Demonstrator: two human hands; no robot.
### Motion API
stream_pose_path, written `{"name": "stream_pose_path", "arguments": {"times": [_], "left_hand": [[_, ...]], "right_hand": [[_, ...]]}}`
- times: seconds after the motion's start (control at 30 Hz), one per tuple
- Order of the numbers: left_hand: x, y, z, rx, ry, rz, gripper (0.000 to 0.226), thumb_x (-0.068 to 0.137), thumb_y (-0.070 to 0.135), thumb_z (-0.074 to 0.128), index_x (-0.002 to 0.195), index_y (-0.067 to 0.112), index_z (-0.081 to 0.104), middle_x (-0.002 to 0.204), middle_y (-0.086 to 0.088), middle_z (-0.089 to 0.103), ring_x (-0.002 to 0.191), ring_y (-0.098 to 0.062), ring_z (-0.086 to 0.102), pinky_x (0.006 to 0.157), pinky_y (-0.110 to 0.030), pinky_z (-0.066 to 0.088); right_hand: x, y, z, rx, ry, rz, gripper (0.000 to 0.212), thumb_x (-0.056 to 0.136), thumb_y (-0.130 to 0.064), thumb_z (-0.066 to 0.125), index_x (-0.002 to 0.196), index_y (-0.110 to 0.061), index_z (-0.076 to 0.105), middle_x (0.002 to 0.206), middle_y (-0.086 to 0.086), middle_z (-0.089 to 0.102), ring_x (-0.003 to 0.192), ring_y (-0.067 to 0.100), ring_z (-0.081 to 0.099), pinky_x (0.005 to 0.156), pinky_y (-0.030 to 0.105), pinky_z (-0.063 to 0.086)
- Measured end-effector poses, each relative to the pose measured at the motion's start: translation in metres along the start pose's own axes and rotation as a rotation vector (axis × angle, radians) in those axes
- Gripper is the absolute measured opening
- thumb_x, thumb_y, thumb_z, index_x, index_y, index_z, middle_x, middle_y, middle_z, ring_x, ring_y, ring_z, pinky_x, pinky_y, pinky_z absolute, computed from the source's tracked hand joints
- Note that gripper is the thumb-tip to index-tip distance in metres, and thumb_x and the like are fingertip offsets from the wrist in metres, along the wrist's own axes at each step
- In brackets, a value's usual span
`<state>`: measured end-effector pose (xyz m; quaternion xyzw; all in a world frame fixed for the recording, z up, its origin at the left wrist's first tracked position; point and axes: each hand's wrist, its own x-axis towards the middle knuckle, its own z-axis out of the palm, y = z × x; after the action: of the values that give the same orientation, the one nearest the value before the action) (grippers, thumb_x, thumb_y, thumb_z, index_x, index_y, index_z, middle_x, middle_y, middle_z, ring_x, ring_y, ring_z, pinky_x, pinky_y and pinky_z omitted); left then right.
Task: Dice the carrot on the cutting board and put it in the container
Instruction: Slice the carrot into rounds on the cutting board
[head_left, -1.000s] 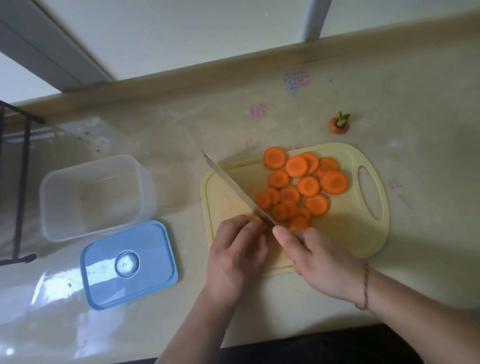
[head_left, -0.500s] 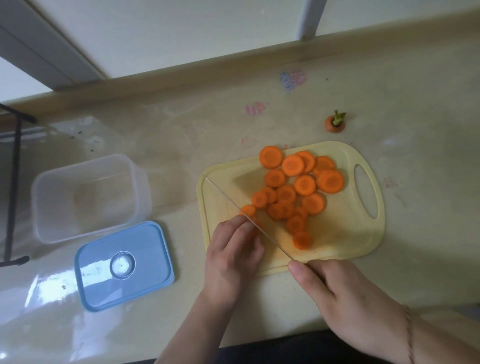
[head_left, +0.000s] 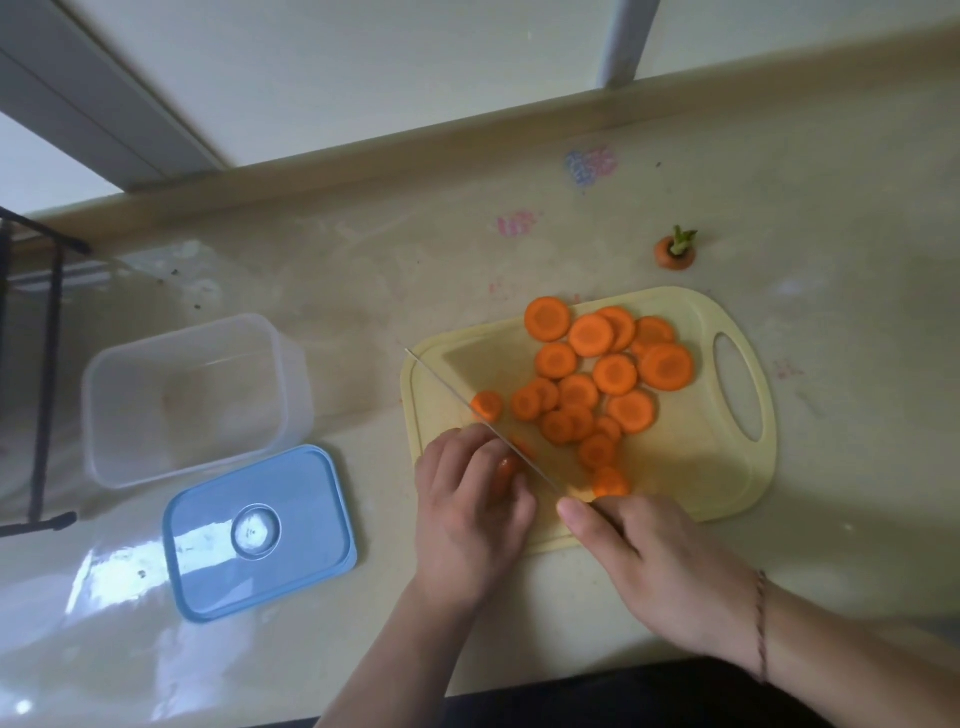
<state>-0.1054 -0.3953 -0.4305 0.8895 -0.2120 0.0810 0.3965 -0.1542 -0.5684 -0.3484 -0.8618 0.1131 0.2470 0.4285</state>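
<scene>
Several round carrot slices (head_left: 597, 379) lie on the pale yellow cutting board (head_left: 691, 462). My left hand (head_left: 467, 514) holds the small remaining carrot piece (head_left: 505, 467) at the board's near left corner. My right hand (head_left: 660, 566) grips the handle of a knife (head_left: 478, 415); its thin blade runs up and left across the board, right beside the left fingertips. One slice (head_left: 487, 406) lies apart, just right of the blade. The clear plastic container (head_left: 192, 400) stands left of the board with nothing in it.
The container's blue lid (head_left: 260, 530) lies flat in front of the container. The cut-off carrot top (head_left: 675, 249) with a green stem sits on the counter behind the board. A black wire rack (head_left: 41, 364) stands at the far left. The counter's front edge runs below my wrists.
The knife came down from a raised tilt to lie edge-on across the board. One new slice now lies just right of the blade. My right hand drew back, then moved slightly forward again.
</scene>
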Motion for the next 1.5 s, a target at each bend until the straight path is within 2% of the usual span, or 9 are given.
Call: {"name": "stream_pose_path", "arguments": {"times": [0.1,0.33,0.47,0.63,0.9,1.07,1.27,1.37,1.5], "left_hand": [[0.002,0.003,-0.001,0.059,-0.015,-0.069,0.030,0.080,0.030,0.066,0.107,0.023,0.057,0.114,0.000,0.066,0.110,-0.028,0.058,0.095,-0.042,0.040],[0.003,0.007,-0.001,0.044,-0.074,-0.231,0.039,0.073,0.040,0.060,0.105,0.018,0.051,0.121,0.005,0.061,0.123,-0.025,0.044,0.099,-0.039,0.030],[0.000,0.006,-0.004,0.061,-0.051,-0.150,0.032,0.077,0.035,0.063,0.103,0.023,0.050,0.113,0.003,0.064,0.109,-0.024,0.050,0.091,-0.039,0.035],[-0.009,-0.002,-0.002,0.013,-0.013,0.035,0.039,0.081,0.009,0.077,0.115,0.017,0.060,0.104,-0.006,0.069,0.089,-0.024,0.063,0.078,-0.040,0.051],[-0.010,-0.002,-0.002,-0.018,0.013,0.073,0.038,0.079,0.004,0.082,0.113,0.011,0.066,0.108,-0.001,0.065,0.092,-0.018,0.063,0.079,-0.036,0.054],[-0.004,0.004,-0.001,-0.015,0.066,0.024,0.038,0.080,0.002,0.081,0.109,0.016,0.061,0.109,0.003,0.057,0.088,-0.024,0.065,0.076,-0.038,0.055],[-0.005,-0.001,0.000,-0.019,0.063,0.023,0.023,0.083,0.002,0.078,0.104,0.008,0.071,0.100,-0.007,0.065,0.084,-0.027,0.066,0.071,-0.041,0.055],[-0.006,0.000,-0.002,-0.032,0.066,0.022,0.031,0.080,0.001,0.077,0.106,0.014,0.066,0.098,-0.008,0.067,0.083,-0.027,0.066,0.071,-0.041,0.055],[-0.007,-0.002,0.000,-0.024,0.070,0.007,0.022,0.080,0.001,0.077,0.100,0.007,0.071,0.100,-0.007,0.068,0.084,-0.026,0.067,0.072,-0.040,0.056]], "right_hand": [[-0.003,0.002,0.002,0.031,0.019,0.010,0.067,0.081,-0.072,0.027,0.059,-0.012,0.047,0.050,0.005,0.049,0.053,0.020,0.050,0.054,0.029,0.034],[-0.006,0.006,0.007,0.084,0.039,0.029,0.070,0.084,-0.076,0.028,0.058,-0.014,0.047,0.050,0.000,0.048,0.051,0.017,0.047,0.056,0.034,0.037],[-0.006,0.005,0.005,0.089,0.027,0.036,0.066,0.080,-0.074,0.029,0.057,-0.014,0.046,0.049,-0.002,0.048,0.051,0.018,0.048,0.058,0.035,0.038],[-0.006,0.007,0.006,0.065,0.006,0.028,0.075,0.082,-0.080,0.023,0.060,-0.011,0.045,0.050,0.003,0.046,0.053,0.021,0.048,0.059,0.037,0.040],[0.017,-0.011,-0.007,0.048,-0.090,0.033,0.069,0.082,-0.068,0.025,0.062,-0.007,0.050,0.051,0.002,0.046,0.055,0.020,0.046,0.063,0.037,0.040],[0.019,-0.016,-0.013,0.043,-0.046,0.016,0.070,0.080,-0.071,0.025,0.057,-0.008,0.047,0.050,0.007,0.048,0.054,0.022,0.049,0.060,0.036,0.039],[-0.009,-0.003,-0.017,-0.003,-0.034,0.047,0.076,0.082,-0.078,0.021,0.059,-0.010,0.047,0.058,0.016,0.058,0.052,0.022,0.051,0.059,0.036,0.043],[-0.018,0.000,-0.016,-0.024,-0.042,0.046,0.082,0.078,-0.082,0.021,0.064,-0.006,0.046,0.056,0.012,0.053,0.050,0.020,0.046,0.057,0.034,0.040],[-0.023,-0.003,-0.018,0.001,-0.036,0.023,0.080,0.080,-0.081,0.023,0.064,-0.005,0.042,0.050,0.001,0.040,0.049,0.013,0.036,0.055,0.033,0.036]]}}
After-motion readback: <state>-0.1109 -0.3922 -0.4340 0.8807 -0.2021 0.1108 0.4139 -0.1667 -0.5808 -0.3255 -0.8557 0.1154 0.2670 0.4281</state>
